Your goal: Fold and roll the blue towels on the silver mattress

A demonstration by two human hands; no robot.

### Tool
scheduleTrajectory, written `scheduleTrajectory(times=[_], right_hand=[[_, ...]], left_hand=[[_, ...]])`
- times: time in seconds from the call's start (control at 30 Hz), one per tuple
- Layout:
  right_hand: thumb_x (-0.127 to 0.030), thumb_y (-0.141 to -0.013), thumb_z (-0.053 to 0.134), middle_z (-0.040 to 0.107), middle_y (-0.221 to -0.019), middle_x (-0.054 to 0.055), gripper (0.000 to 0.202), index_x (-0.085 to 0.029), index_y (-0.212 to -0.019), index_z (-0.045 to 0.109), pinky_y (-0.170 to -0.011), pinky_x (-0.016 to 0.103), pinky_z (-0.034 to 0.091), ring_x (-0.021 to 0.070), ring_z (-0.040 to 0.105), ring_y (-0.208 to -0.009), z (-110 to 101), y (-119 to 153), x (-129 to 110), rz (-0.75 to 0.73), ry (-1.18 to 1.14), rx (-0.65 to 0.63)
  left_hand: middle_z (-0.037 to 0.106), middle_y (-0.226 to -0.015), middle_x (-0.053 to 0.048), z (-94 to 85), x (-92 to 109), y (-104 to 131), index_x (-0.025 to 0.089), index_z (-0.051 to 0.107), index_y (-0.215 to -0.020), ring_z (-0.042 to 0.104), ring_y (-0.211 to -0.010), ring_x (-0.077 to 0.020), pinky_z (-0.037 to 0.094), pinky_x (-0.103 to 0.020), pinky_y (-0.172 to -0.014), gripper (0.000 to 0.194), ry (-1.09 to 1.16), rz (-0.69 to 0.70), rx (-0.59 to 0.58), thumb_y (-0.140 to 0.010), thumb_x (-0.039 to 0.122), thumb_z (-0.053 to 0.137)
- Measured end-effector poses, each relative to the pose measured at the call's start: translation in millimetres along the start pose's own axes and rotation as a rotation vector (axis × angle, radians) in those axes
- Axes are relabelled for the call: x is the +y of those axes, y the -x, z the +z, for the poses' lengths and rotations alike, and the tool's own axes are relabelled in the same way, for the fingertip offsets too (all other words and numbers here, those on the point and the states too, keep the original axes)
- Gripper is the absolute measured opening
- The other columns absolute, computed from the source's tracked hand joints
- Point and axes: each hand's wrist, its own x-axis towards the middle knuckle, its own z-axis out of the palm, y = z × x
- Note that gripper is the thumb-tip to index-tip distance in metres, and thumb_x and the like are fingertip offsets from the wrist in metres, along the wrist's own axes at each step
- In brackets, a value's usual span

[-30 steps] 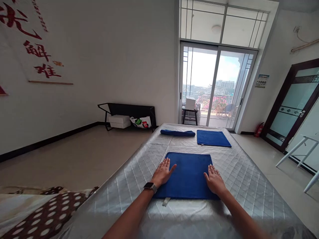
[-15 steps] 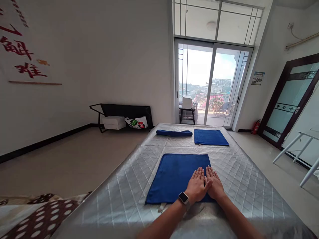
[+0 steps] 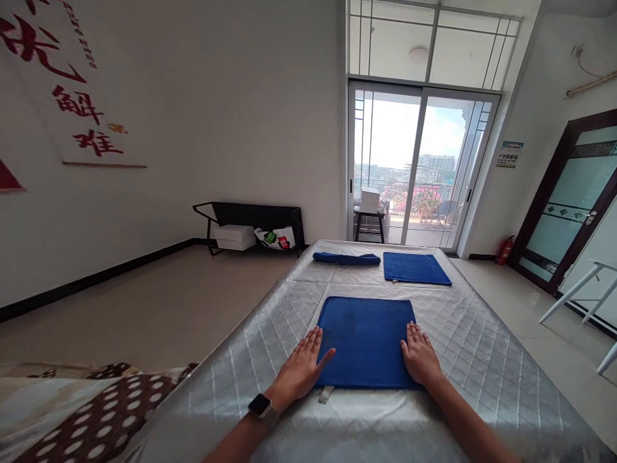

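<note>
1. Reaching in with both arms (image 3: 241, 438) from the lower border, losing the elbows below it; wearing a watch (image 3: 260, 405) on the left wrist; cutting off the dotted fabric (image 3: 110, 418) at lower left.
2. Poking a pale tag (image 3: 326, 393) out past the near edge of the front blue cloth (image 3: 364, 341), showing no readable mark.
3. Laying that cloth flat on the silver quilted cover (image 3: 270, 334), between the two hands.
4. Resting the left hand (image 3: 297, 365) along the cloth's left edge, fingers straight and close, thumb out over the fabric; resting the right hand (image 3: 423, 359) likewise along the right edge; uncurling each grip fully and having hold of nothing.
5. Risking, probably, a ripple or skewed edge through uneven palm pressure; perhaps also dragging the cloth out of square by sliding on the slick-looking cover.
6. Hiding stretches of both side edges under the hands, so not telling how straight; hiding whatever is supporting the cover.
7. Spreading another blue cloth (image 3: 417, 267) flat farther back, beside a narrow blue bundle (image 3: 346, 258); not telling whether rolled or folded.
8. Showing white boxes (image 3: 234, 236) and a patterned bag (image 3: 276, 238) beneath dim black furniture (image 3: 255, 213); cropping a white-legged piece (image 3: 567, 296) at right; washing out the view past the sliding glass door (image 3: 417, 148) with glare.
</note>
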Motion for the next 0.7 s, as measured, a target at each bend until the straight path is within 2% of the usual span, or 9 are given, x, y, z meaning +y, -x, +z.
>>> scheduleTrajectory(times=[0.13, 0.27, 0.43, 0.5, 0.6, 0.7], right_hand=[[-0.031, -0.100, 0.021, 0.024, -0.160, 0.018, 0.061, 0.000, -0.153, 0.027, -0.121, 0.043, 0.017, 0.0236, 0.018, -0.151, -6, 1, -3, -0.004, 0.012, 0.024], [-0.029, -0.099, 0.023, 0.026, -0.160, 0.017, 0.060, -0.001, -0.152, 0.030, -0.121, 0.042, 0.015, 0.0237, 0.019, -0.150, -12, 17, -5, -0.036, 0.025, 0.030], [-0.036, -0.101, 0.023, 0.023, -0.161, 0.013, 0.062, -0.007, -0.155, 0.026, -0.121, 0.039, 0.017, 0.0216, 0.019, -0.151, -3, 44, -3, -0.067, -0.036, -0.009], [-0.040, -0.101, 0.024, 0.021, -0.162, 0.013, 0.064, -0.007, -0.155, 0.024, -0.121, 0.039, 0.018, 0.0218, 0.019, -0.151, 3, 49, -3, -0.057, -0.057, -0.025], [-0.039, -0.101, 0.024, 0.020, -0.162, 0.012, 0.063, -0.008, -0.156, 0.023, -0.121, 0.041, 0.019, 0.0221, 0.019, -0.150, 10, 49, -2, -0.051, -0.066, -0.019], [-0.039, -0.101, 0.026, 0.022, -0.162, 0.013, 0.063, -0.009, -0.156, 0.023, -0.121, 0.043, 0.020, 0.0229, 0.020, -0.150, 16, 46, 1, -0.059, -0.061, 0.004]], left_hand=[[0.018, -0.163, -0.015, -0.9, 1, 4, 0.005, 0.021, -0.155, 0.018, -0.151, -0.0264, 0.019, -0.043, -0.123, 0.093, 0.005, 0.004, -0.007, -0.093, 0.073, 0.013], [0.023, -0.162, -0.016, -1.4, 5, 2, 0.006, 0.025, -0.154, 0.022, -0.150, -0.0269, 0.019, -0.045, -0.123, 0.090, -0.007, 0.018, 0.017, -0.093, 0.071, 0.011], [0.023, -0.162, -0.017, -6.3, 3, 4, 0.003, 0.025, -0.153, 0.021, -0.150, -0.0271, 0.020, -0.044, -0.123, 0.090, -0.040, 0.002, 0.016, -0.094, 0.070, 0.013], [0.024, -0.161, -0.018, -7.2, 10, 6, 0.004, 0.028, -0.153, 0.021, -0.150, -0.0285, 0.020, -0.046, -0.123, 0.088, -0.060, -0.007, 0.040, -0.095, 0.069, 0.016], [0.030, -0.160, -0.017, -2.5, 43, 9, 0.007, 0.034, -0.151, 0.025, -0.149, -0.0289, 0.025, -0.046, -0.121, 0.079, -0.050, 0.082, 0.097, -0.097, 0.064, 0.021], [0.036, -0.159, -0.012, 9.2, 103, 10, 0.016, 0.035, -0.152, 0.029, -0.148, -0.0251, 0.030, -0.045, -0.120, 0.067, 0.001, 0.360, 0.123, -0.100, 0.056, 0.021]])
